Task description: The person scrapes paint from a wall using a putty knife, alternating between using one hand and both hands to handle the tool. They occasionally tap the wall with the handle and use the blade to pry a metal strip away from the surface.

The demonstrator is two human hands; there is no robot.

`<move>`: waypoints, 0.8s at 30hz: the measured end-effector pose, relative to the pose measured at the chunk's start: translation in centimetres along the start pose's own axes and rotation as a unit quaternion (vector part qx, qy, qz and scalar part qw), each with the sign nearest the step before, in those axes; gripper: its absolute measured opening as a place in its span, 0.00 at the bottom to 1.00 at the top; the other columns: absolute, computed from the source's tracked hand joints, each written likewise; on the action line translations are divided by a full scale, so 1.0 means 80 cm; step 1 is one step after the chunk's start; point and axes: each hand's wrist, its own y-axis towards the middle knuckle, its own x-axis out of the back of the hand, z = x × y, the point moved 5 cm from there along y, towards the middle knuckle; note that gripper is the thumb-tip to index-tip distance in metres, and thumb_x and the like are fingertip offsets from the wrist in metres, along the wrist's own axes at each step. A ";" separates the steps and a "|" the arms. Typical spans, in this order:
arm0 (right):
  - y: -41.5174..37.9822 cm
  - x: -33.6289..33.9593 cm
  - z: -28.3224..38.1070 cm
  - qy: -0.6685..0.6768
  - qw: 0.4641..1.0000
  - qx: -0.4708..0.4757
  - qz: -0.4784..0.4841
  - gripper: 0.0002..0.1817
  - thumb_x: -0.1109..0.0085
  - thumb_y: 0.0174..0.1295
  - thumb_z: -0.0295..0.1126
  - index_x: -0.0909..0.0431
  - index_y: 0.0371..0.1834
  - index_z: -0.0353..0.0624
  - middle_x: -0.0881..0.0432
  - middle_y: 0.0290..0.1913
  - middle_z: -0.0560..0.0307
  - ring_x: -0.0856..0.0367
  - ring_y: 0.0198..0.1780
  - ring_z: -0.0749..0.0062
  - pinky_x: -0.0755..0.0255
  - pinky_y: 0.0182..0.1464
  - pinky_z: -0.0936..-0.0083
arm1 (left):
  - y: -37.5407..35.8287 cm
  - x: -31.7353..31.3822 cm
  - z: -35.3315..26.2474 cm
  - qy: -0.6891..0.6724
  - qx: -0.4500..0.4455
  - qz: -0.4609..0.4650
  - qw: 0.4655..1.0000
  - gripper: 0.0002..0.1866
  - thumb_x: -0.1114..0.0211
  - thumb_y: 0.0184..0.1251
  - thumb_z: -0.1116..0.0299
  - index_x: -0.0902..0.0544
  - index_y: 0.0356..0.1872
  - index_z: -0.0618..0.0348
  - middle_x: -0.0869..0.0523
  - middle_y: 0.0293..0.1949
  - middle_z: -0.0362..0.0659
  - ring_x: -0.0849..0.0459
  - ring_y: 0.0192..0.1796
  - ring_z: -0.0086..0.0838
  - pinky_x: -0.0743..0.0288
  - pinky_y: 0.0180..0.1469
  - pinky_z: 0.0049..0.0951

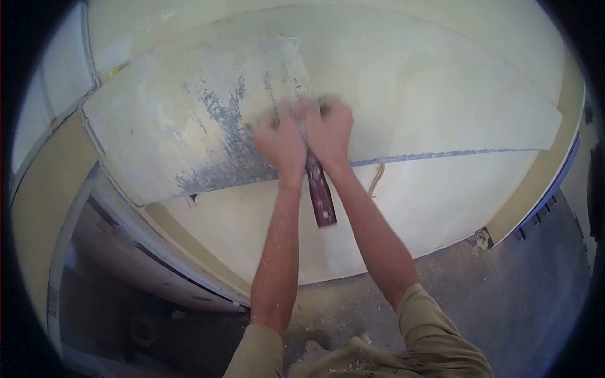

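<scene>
My left hand (278,142) and my right hand (329,131) are side by side against a pale painted panel (435,101), closed round the upper part of a scraper (321,192). Its dark red handle, with light worn spots, sticks out between my wrists and points down toward me. The hands and fingertips are smeared by motion, and the blade is hidden beneath them. Around and left of my left hand the paint is scraped off in streaks, exposing a grey patch (230,129). To the right of my hands the pale coat is mostly whole.
The panel's lower edge (441,155) juts out in front of a lower white wall (454,201). A tan cord (377,181) hangs below that edge. A recessed opening (126,277) lies at lower left. Grey floor (491,302) with debris spreads at lower right.
</scene>
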 end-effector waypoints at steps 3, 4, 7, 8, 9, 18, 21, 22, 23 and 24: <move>-0.113 0.030 -0.083 -0.029 0.988 -0.071 0.133 0.18 0.41 0.62 0.41 0.23 0.35 0.32 0.19 0.32 0.38 0.18 0.36 0.46 0.26 0.41 0.59 | -0.096 0.051 0.088 -0.084 0.118 0.001 0.989 0.23 0.40 0.71 0.61 0.26 0.17 0.66 0.26 0.19 0.36 0.31 0.26 0.19 0.35 0.29 0.29; -0.179 0.052 -0.113 -0.095 0.967 -0.119 0.202 0.20 0.39 0.62 0.43 0.24 0.43 0.34 0.18 0.40 0.38 0.18 0.44 0.48 0.27 0.47 0.60 | -0.134 0.076 0.127 -0.061 0.152 0.018 0.986 0.23 0.41 0.71 0.61 0.27 0.17 0.64 0.27 0.18 0.34 0.32 0.25 0.18 0.36 0.28 0.29; -0.364 0.108 -0.159 -0.008 0.855 -0.287 0.431 0.24 0.34 0.61 0.42 0.27 0.52 0.37 0.18 0.35 0.52 0.17 0.35 0.69 0.24 0.35 0.71 | -0.242 0.156 0.203 0.113 0.259 0.061 0.957 0.23 0.44 0.73 0.59 0.14 0.28 0.71 0.12 0.27 0.48 0.17 0.31 0.26 0.24 0.39 0.31; -0.406 0.126 -0.142 0.113 0.794 -0.432 0.412 0.24 0.35 0.62 0.39 0.30 0.56 0.38 0.20 0.30 0.57 0.22 0.25 0.75 0.29 0.25 0.77 | -0.281 0.173 0.237 0.094 0.246 0.083 0.961 0.20 0.42 0.72 0.61 0.14 0.29 0.70 0.13 0.26 0.45 0.18 0.29 0.25 0.25 0.38 0.30; -0.447 0.143 -0.154 0.109 0.781 -0.463 0.405 0.25 0.36 0.62 0.37 0.32 0.58 0.39 0.22 0.28 0.58 0.24 0.22 0.76 0.32 0.22 0.79 | -0.319 0.193 0.250 0.076 0.264 0.125 0.953 0.17 0.39 0.70 0.63 0.14 0.31 0.69 0.14 0.25 0.43 0.19 0.29 0.24 0.25 0.36 0.29; -0.511 0.203 -0.140 -0.071 0.762 -0.390 0.512 0.24 0.35 0.59 0.42 0.24 0.55 0.41 0.19 0.31 0.50 0.20 0.31 0.64 0.29 0.34 0.68 | -0.443 0.322 0.312 -0.011 0.589 0.176 0.789 0.12 0.28 0.60 0.65 0.19 0.29 0.63 0.17 0.28 0.40 0.18 0.25 0.24 0.26 0.23 0.28; -0.514 0.209 -0.140 -0.113 0.731 -0.391 0.548 0.25 0.35 0.57 0.44 0.23 0.55 0.43 0.16 0.39 0.44 0.16 0.41 0.53 0.26 0.46 0.60 | -0.479 0.381 0.411 -0.063 0.590 0.086 0.800 0.12 0.28 0.59 0.67 0.16 0.36 0.66 0.15 0.33 0.45 0.16 0.30 0.28 0.19 0.30 0.30; -0.519 0.216 -0.138 -0.117 0.727 -0.392 0.552 0.25 0.35 0.57 0.43 0.24 0.55 0.44 0.16 0.39 0.44 0.16 0.42 0.52 0.26 0.46 0.60 | -0.459 0.399 0.399 0.022 0.578 0.096 0.810 0.11 0.31 0.61 0.69 0.17 0.36 0.68 0.14 0.34 0.46 0.15 0.32 0.30 0.19 0.32 0.30; -0.517 0.225 -0.131 -0.118 0.723 -0.396 0.554 0.25 0.35 0.57 0.43 0.24 0.55 0.44 0.16 0.39 0.44 0.16 0.42 0.52 0.26 0.46 0.60 | -0.435 0.417 0.379 0.108 0.564 0.105 0.812 0.10 0.34 0.63 0.70 0.17 0.37 0.69 0.14 0.35 0.47 0.14 0.34 0.32 0.18 0.34 0.31; -0.502 0.232 -0.122 -0.107 0.743 -0.392 0.532 0.24 0.35 0.57 0.43 0.24 0.54 0.43 0.16 0.38 0.44 0.16 0.41 0.52 0.26 0.46 0.59 | -0.423 0.429 0.379 0.062 0.540 0.101 0.833 0.10 0.37 0.64 0.71 0.18 0.39 0.70 0.14 0.37 0.48 0.14 0.36 0.32 0.19 0.38 0.32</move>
